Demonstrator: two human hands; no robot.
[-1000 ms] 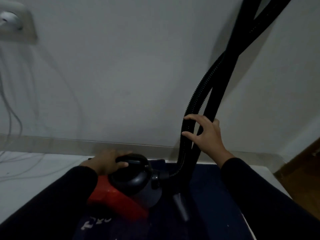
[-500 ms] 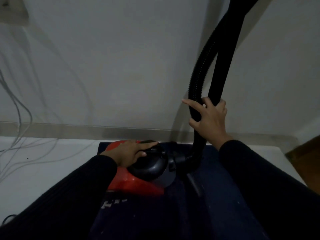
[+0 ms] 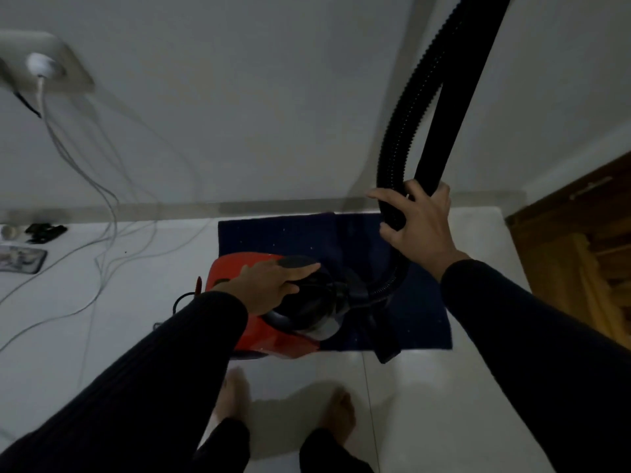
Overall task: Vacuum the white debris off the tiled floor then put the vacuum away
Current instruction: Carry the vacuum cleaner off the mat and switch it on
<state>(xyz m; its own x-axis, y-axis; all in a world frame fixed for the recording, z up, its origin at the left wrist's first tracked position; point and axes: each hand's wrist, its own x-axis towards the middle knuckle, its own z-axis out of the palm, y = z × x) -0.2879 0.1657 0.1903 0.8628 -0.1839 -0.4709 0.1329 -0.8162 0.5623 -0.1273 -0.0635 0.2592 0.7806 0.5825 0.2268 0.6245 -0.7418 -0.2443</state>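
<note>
- The pale grey plastered wall (image 3: pixel 256 107) fills the upper half of the room, from nine o'clock round to two o'clock.
- The glossy white tiled floor (image 3: pixel 444 404) spreads below it; no white debris is plain to see on it in this dim light.
- A dark navy rectangular mat (image 3: pixel 420 322) lies on the floor against the skirting, just past centre, dotted with small pale specks.
- A brown wooden door (image 3: pixel 580 268) stands at three o'clock.
- The red and black canister vacuum cleaner (image 3: pixel 269 339) sits at the centre, partly on the mat's left edge, partly on the tiles.
- Its black ribbed flexible hose (image 3: pixel 406 121) and a smooth black rigid tube (image 3: pixel 454 107) rise side by side towards one o'clock.
- The left hand (image 3: pixel 266 285) rests on the vacuum's black top handle, fingers lying fairly straight over it; I cannot tell whether they curl under.
- The right hand (image 3: pixel 420 227) is wrapped round the hose and tube together, holding both.
- Two bare feet (image 3: pixel 336 414) stand on the tiles at six o'clock.
- A grey wall socket (image 3: pixel 44 63) at ten o'clock holds a white plug, and thin pale cables (image 3: pixel 102 206) trail down to the floor.
- Small dark items (image 3: pixel 44 232), too dim to identify, lie at nine o'clock.
</note>
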